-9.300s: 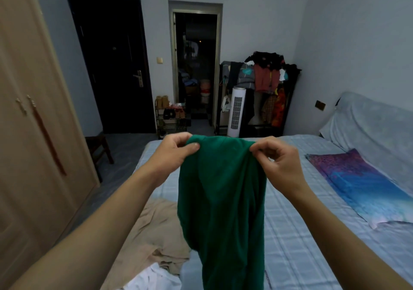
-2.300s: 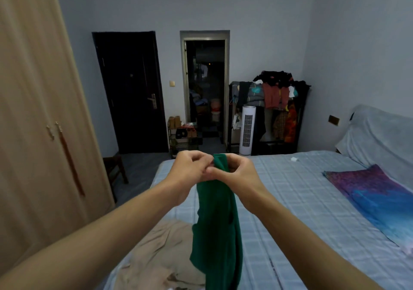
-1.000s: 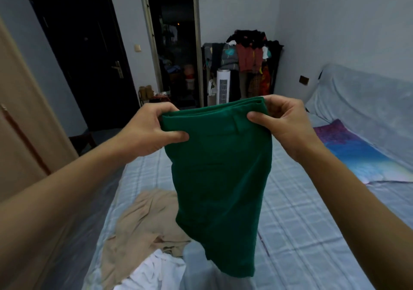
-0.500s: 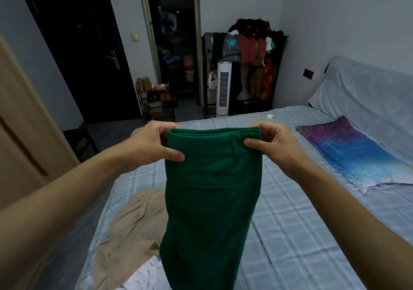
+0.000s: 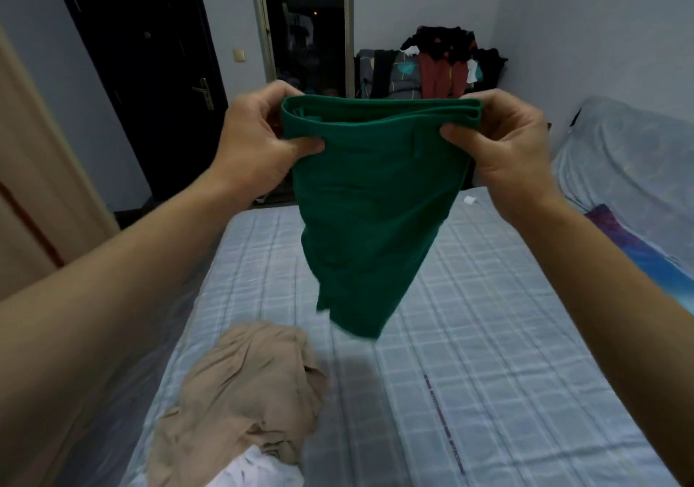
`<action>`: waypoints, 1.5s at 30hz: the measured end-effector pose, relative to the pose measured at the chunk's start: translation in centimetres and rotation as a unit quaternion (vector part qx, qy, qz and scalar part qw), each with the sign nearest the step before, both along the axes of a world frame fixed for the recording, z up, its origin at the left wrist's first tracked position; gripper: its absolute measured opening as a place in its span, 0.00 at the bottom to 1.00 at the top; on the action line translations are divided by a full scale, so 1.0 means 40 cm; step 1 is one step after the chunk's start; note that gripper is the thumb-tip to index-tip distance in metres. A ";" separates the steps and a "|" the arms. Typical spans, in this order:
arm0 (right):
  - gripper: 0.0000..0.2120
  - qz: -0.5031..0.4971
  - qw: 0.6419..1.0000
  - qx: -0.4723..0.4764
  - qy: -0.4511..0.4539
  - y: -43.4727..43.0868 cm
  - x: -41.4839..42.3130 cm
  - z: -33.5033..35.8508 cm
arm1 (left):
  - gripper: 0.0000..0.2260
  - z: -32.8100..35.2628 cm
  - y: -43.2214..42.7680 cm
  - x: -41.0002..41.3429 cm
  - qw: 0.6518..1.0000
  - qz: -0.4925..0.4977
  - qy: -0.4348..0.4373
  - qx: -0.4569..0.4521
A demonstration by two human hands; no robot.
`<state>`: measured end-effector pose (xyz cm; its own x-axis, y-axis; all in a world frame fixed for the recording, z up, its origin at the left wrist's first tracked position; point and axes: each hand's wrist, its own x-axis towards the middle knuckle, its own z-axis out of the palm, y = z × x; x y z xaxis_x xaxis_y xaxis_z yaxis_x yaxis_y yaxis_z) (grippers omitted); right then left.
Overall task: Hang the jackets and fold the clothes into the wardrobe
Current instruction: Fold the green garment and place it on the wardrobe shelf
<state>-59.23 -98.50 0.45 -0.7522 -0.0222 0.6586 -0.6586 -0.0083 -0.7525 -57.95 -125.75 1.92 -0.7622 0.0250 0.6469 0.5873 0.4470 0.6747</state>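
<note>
- I have the green garment [image 5: 370,205] held up in the air between both hands, above the bed [image 5: 488,374] and clear of it.
- My left hand [image 5: 255,144] is clenched on the left end of its doubled top edge, thumb in front; my right hand [image 5: 503,148] pinches the right end the same way.
- The top edge runs level from hand to hand; the garment's long axis hangs straight down from it, the free bottom end tapering and blurred.
- Neither hand is nearer: the cloth lies evenly between them, so I judge the next move, laying it flat on the bed to fold further, takes both arms lowering together.
- A beige garment [image 5: 244,392] lies crumpled on the bed's near left, something white [image 5: 255,471] beside it; I would set down to their right.
- The wardrobe [image 5: 33,193] stands at my left, its door shut as far as I can see.
- A loaded clothes rack [image 5: 432,65] stands by the far wall.
</note>
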 end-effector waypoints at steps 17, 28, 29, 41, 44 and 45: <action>0.10 0.078 0.951 0.181 -0.237 0.154 0.595 -0.652 | 0.10 -0.697 0.092 0.637 0.975 -0.047 -0.153 -0.155; 0.10 0.098 0.858 0.232 -0.447 0.193 1.162 -1.041 | 0.12 -1.069 0.089 1.164 0.914 -0.180 -0.312 -0.186; 0.10 0.105 0.852 0.231 -0.459 0.192 1.187 -1.047 | 0.12 -1.073 0.088 1.185 0.908 -0.187 -0.320 -0.193; 0.07 0.060 0.878 0.216 -0.424 0.169 1.111 -0.985 | 0.12 -1.012 0.078 1.125 0.911 -0.139 -0.359 -0.149; 0.06 0.047 0.885 0.203 -0.417 0.164 1.030 -0.993 | 0.13 -1.014 0.083 1.047 0.907 -0.114 -0.382 -0.135; 0.06 0.040 0.885 0.200 -0.418 0.161 0.996 -1.000 | 0.13 -1.016 0.086 1.015 0.905 -0.109 -0.391 -0.130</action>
